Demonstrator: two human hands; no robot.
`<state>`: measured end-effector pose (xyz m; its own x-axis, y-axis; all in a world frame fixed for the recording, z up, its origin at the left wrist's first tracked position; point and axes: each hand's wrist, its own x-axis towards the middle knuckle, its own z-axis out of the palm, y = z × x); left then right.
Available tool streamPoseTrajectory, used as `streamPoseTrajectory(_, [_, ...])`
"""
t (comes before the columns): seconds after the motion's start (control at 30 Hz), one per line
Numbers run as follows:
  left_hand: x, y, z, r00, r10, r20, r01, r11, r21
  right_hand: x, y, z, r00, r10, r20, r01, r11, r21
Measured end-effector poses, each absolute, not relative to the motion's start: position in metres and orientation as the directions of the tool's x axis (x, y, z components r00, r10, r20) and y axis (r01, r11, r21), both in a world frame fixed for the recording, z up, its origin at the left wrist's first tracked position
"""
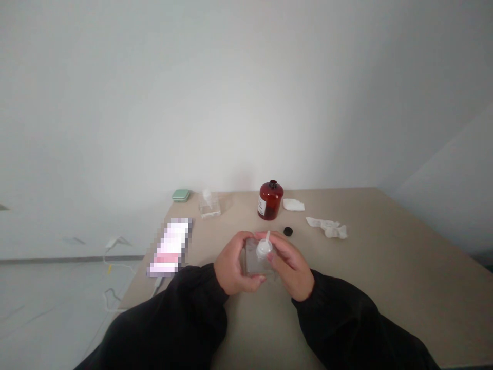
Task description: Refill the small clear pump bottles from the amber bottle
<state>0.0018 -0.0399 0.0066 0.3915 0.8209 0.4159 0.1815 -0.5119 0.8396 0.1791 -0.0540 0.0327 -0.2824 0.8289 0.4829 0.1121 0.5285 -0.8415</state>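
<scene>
A clear, square-sided pump bottle with a white pump top is between my hands, above the near part of the table. My left hand wraps round the left side of its body, thumb toward me. With thumb and fingers, my right hand grips the pump top from the right; the short spout points away from me. Beyond them stands a brown bottle with a white label and an uncapped neck. A small black cap lies on the table just past my right hand.
Another clear square pump bottle stands at the back left, near a green tin. A phone with a cable lies at the left edge. White folded tissue and crumpled tissue lie right of the brown bottle. A wall borders the table's back.
</scene>
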Motion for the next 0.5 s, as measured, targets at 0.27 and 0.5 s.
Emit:
streamPoseTrajectory(0.27, [0.0012,-0.0387,0.0032,0.395,0.820,0.415,0.148,-0.503,0.852,0.1785,-0.0523,0.0317,-0.277,0.826,0.490,0.125,0.537,-0.834])
streamPoseTrajectory(0.5, [0.0017,-0.0388,0.0062,0.403,0.820,0.406,0.167,-0.502,0.849,0.1787,-0.0511,0.0325,-0.273,0.834,0.479,0.131,0.526,-0.840])
